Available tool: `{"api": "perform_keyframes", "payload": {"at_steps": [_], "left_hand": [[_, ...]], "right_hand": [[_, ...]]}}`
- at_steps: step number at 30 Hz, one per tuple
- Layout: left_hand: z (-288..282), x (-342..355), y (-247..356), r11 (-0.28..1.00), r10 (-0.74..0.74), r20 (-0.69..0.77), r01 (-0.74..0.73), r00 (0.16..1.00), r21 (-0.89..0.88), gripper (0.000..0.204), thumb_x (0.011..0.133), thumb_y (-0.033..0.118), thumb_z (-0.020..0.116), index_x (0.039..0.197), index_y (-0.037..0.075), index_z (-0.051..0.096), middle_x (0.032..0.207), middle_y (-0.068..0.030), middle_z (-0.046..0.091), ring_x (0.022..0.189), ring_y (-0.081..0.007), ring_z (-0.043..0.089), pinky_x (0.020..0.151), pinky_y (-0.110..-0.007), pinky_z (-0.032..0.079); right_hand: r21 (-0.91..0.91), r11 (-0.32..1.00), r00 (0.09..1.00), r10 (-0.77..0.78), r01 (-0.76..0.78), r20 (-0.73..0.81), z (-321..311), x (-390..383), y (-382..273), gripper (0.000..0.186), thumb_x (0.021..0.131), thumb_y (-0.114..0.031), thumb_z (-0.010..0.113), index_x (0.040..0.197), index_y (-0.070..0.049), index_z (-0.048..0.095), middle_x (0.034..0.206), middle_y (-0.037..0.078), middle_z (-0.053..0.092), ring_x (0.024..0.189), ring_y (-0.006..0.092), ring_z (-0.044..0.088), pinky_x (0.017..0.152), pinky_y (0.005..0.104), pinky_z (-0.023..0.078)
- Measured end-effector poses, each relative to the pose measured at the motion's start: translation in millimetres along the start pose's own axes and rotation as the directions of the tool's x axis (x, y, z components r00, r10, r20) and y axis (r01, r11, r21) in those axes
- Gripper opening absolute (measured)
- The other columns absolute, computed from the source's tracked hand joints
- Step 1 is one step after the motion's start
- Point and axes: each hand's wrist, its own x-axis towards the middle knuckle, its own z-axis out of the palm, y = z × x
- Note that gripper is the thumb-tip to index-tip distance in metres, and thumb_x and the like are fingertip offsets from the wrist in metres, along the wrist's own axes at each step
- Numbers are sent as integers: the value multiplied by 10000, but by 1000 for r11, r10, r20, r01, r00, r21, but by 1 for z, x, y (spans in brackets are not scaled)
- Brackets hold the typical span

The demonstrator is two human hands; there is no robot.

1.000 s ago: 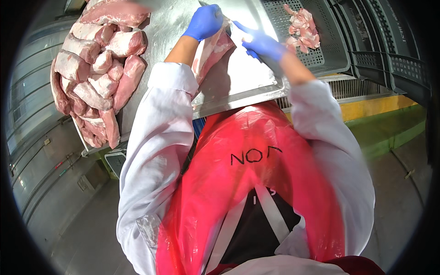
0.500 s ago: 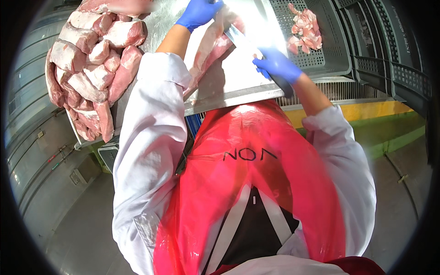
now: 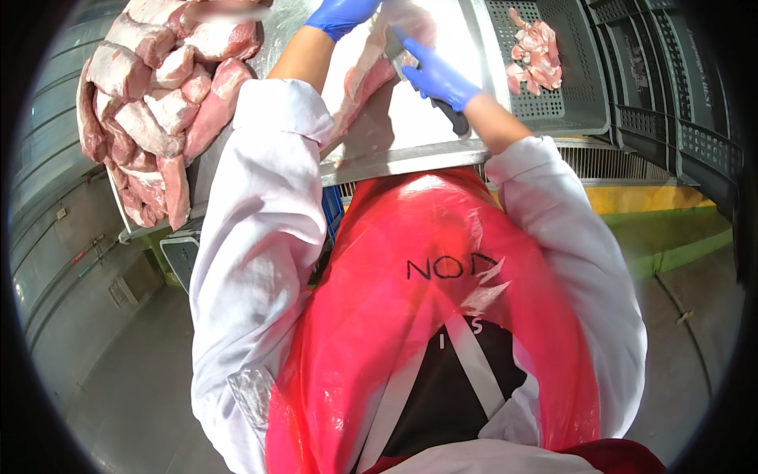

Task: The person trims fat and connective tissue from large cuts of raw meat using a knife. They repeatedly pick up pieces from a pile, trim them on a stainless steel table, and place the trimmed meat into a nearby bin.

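A long strip of raw pork [image 3: 365,87], pale fat along one side and pink meat along the other, lies on the white cutting surface [image 3: 430,138]. My blue-gloved left hand [image 3: 345,16] is at its far left edge, fingers closed on it; the fingertips are partly cut off by the frame. In my gloved right hand [image 3: 440,75] is a knife [image 3: 456,121] with a dark handle, the index finger stretched forward along it. Its blade touches the strip's right side, and glare and the hand hide part of it.
Left of the strip is a heap of raw pork pieces [image 3: 162,130] on a metal table. Small trimmings [image 3: 537,59] lie in a grey perforated crate [image 3: 580,110] at the right. More dark crates [image 3: 655,87] stand beyond it. A metal rim [image 3: 410,164] edges the work surface near my red apron.
My right hand has moved left and away from me with the knife, bringing it closer to the strip. The left hand sits slightly higher in view, more cut off at the top.
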Motion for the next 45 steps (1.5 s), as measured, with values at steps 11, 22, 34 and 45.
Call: {"api": "perform_keyframes", "payload": {"at_steps": [11,22,34,45], "left_hand": [[-54,-152,-70,518,387,60,-270,920,812,388,872,173,695,1195,20,545,938,-186,704,924,-359,687,866,-443,530],[-30,-89,-28,476,-35,195,-155,980,866,339,886,71,543,1221,55,493,1028,-271,683,944,-472,655,798,-521,527],[-49,-66,9,673,220,162,-270,962,689,160,880,42,505,1020,8,576,899,-253,648,852,-441,640,766,-483,507],[-78,-96,59,774,289,36,-255,957,580,77,882,52,521,942,4,517,794,-173,545,776,-290,533,728,-404,457]], "right_hand": [[167,986,991,29,-7,-129,-22,-87,46,689,948,-233,579,1590,-285,334,725,108,651,623,178,642,642,346,552],[-25,998,974,-59,66,218,6,-25,10,706,950,-161,530,1600,-305,296,758,104,648,578,167,629,592,326,573],[-15,993,954,-112,121,277,27,-39,14,752,953,-218,518,1629,-250,190,834,144,703,629,233,669,719,375,589],[-61,979,943,-172,197,284,68,-38,-22,719,935,-188,472,1608,-129,225,803,200,684,632,283,683,698,408,577]]}}
